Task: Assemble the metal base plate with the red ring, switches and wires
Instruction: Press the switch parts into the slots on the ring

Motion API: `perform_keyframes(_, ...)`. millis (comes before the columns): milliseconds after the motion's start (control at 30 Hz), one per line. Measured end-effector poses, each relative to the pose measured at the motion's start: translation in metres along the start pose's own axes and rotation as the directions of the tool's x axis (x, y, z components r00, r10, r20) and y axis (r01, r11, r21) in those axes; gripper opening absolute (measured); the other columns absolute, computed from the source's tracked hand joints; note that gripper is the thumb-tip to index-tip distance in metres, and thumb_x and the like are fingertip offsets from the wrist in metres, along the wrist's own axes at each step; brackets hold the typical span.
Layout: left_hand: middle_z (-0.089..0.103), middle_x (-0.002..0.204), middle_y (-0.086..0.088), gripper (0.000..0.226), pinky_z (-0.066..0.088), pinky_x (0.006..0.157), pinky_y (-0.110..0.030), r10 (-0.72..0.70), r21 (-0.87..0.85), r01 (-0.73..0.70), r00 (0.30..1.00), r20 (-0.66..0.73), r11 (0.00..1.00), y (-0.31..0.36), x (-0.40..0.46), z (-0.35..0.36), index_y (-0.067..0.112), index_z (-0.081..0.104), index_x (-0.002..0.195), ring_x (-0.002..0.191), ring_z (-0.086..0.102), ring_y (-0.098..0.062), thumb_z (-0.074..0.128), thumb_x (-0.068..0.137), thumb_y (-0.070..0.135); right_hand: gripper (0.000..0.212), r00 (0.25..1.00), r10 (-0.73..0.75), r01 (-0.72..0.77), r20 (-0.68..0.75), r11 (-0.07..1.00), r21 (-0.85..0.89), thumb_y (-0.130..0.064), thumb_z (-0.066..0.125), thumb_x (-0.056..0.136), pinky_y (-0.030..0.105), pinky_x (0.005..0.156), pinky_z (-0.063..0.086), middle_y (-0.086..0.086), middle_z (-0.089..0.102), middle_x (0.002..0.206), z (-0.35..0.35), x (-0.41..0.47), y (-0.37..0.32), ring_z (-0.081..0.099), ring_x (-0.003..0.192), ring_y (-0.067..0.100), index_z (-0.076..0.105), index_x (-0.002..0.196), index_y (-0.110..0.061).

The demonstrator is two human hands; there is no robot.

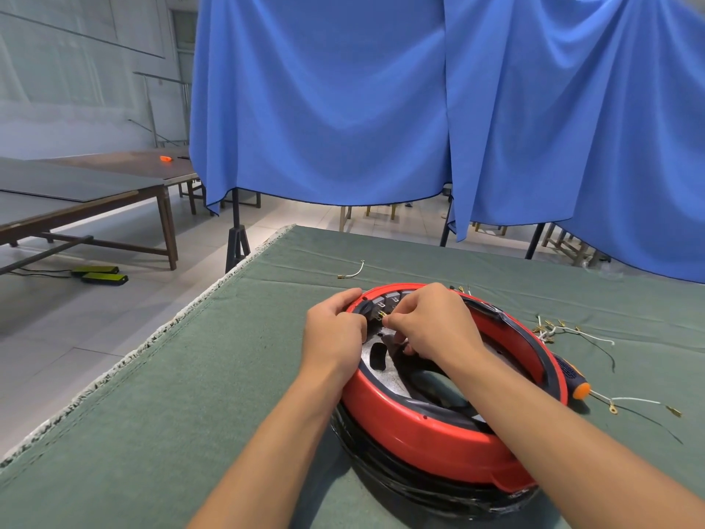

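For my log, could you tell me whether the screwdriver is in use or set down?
Set down: the screwdriver lies on the cloth, neither hand on it.

Looks like a workshop or some factory assembly hall. Long bare wooden work tables (87, 192) stand on a pale tiled floor (76, 337), the walls are plain, and a big blue curtain (324, 108) hangs on black stands as a divider. The near surface (190, 395) has a green felt cover, with loose terminal wires (564, 330) and what's probably a screwdriver (574, 379) lying on it.
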State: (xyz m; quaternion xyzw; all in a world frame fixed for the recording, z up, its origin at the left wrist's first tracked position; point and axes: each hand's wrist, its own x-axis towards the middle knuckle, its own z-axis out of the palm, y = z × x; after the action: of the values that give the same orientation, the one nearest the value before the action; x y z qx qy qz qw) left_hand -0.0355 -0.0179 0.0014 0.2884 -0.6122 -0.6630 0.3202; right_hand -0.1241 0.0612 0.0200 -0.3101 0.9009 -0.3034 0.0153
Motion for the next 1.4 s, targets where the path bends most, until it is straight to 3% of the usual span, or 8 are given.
perform_keyframes(67,0.066,0.078,0.008,0.056,0.049,0.063,-0.013,0.001,-0.001,-0.001,1.0,0.001,1.0,0.001,-0.001,0.0,0.01,0.068,0.112,0.069,0.059,-0.005,0.045,0.068,-0.017,0.016,1.0,-0.007,0.007,-0.001,1.0,-0.006,-0.027,0.07,0.083,0.036,0.074,0.057,0.001,0.071,0.066,0.0,0.0,0.0,0.068,0.067,0.021,0.07,0.068,-0.022)
perform_keyframes(400,0.07,0.107,-0.006,0.061,0.051,0.091,-0.032,0.008,0.035,-0.008,1.0,-0.001,0.999,0.0,-0.002,-0.001,0.01,0.065,0.12,0.093,0.063,-0.019,0.046,0.067,-0.014,0.018,0.993,-0.103,0.097,-0.055,0.989,-0.109,-0.027,0.068,0.084,0.031,0.073,0.053,0.004,0.069,0.067,0.002,0.002,-0.003,0.066,0.077,0.023,0.072,0.069,-0.018)
perform_keyframes(767,0.07,0.107,-0.007,0.062,0.051,0.093,-0.035,0.02,0.046,-0.019,1.0,-0.012,0.999,-0.003,0.002,-0.001,0.011,0.066,0.119,0.097,0.064,-0.021,0.046,0.066,-0.014,0.017,0.989,-0.138,0.135,-0.043,0.988,-0.079,-0.019,0.066,0.084,0.03,0.073,0.055,0.002,0.063,0.055,0.003,0.004,-0.003,0.067,0.07,0.02,0.074,0.071,-0.012)
perform_keyframes(933,0.071,0.092,-0.003,0.062,0.052,0.066,-0.017,0.018,0.012,-0.018,1.0,-0.006,1.0,-0.004,0.003,-0.001,0.011,0.068,0.114,0.075,0.064,-0.013,0.043,0.065,-0.017,0.016,0.985,-0.164,0.159,-0.048,0.983,-0.092,-0.018,0.066,0.084,0.029,0.07,0.053,-0.003,0.058,0.052,0.003,0.006,-0.003,0.065,0.067,0.019,0.075,0.071,-0.013)
perform_keyframes(1100,0.07,0.107,-0.009,0.063,0.053,0.087,-0.031,0.024,0.029,-0.023,1.0,-0.015,0.999,-0.004,0.004,-0.001,0.009,0.065,0.119,0.094,0.065,-0.021,0.044,0.066,-0.017,0.017,0.989,-0.145,0.143,-0.017,0.988,-0.063,-0.019,0.064,0.085,0.033,0.073,0.056,0.0,0.065,0.058,0.004,0.008,-0.001,0.067,0.067,0.02,0.071,0.07,-0.014)
perform_keyframes(1200,0.07,0.099,-0.005,0.058,0.053,0.076,-0.022,0.032,0.04,-0.032,0.999,-0.019,0.999,-0.002,0.003,-0.001,0.008,0.067,0.114,0.085,0.064,-0.017,0.043,0.068,-0.018,0.015,0.995,-0.103,0.103,0.012,0.994,-0.031,-0.025,0.065,0.084,0.036,0.074,0.056,0.001,0.07,0.07,0.003,0.008,-0.001,0.068,0.071,0.021,0.07,0.072,-0.019)
perform_keyframes(1267,0.069,0.092,-0.002,0.055,0.052,0.076,-0.022,0.042,0.061,-0.041,0.999,-0.013,0.997,0.0,0.002,-0.001,0.01,0.068,0.111,0.082,0.063,-0.014,0.043,0.069,-0.017,0.017,0.998,-0.064,0.064,-0.003,0.998,-0.028,-0.035,0.066,0.082,0.033,0.072,0.054,-0.002,0.07,0.073,0.001,0.006,-0.001,0.066,0.074,0.019,0.07,0.071,-0.023)
perform_keyframes(1400,0.066,0.073,0.011,0.046,0.05,0.07,-0.021,0.06,0.109,-0.061,0.998,0.018,0.992,0.004,-0.002,-0.002,0.024,0.066,0.079,0.072,0.06,-0.009,0.045,0.069,-0.016,0.015,0.983,-0.039,0.042,-0.178,0.999,0.01,-0.036,0.061,0.081,0.031,0.069,0.051,-0.008,0.068,0.075,-0.019,-0.006,0.002,0.062,0.078,0.016,0.069,0.073,-0.026)
